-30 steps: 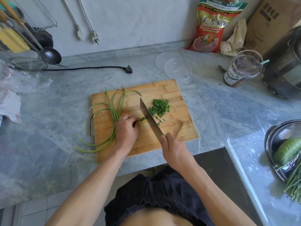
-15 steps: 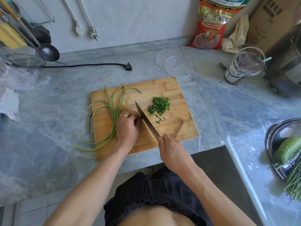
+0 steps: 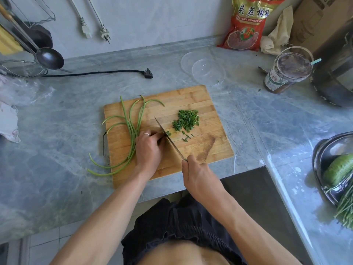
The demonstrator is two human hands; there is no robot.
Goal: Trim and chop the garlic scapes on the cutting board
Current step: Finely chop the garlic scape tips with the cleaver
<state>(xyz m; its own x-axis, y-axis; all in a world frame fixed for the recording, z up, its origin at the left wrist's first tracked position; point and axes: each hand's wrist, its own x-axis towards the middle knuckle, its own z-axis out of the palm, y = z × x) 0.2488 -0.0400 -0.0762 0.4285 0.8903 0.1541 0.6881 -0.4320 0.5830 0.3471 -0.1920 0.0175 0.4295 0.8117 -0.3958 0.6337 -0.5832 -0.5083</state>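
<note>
Not even halfway by the look of it: there's a small pile of chopped bits (image 3: 186, 119) on the wooden cutting board (image 3: 191, 96), but most of the garlic scapes (image 3: 131, 129) are long, curly and uncut, tails hanging over onto the marbled grey worktop (image 3: 57, 131). Left hand (image 3: 148, 148) pinches the stems down, right hand (image 3: 198, 175) grips the knife (image 3: 168, 139), its thin steel blade right beside the knuckles.
</note>
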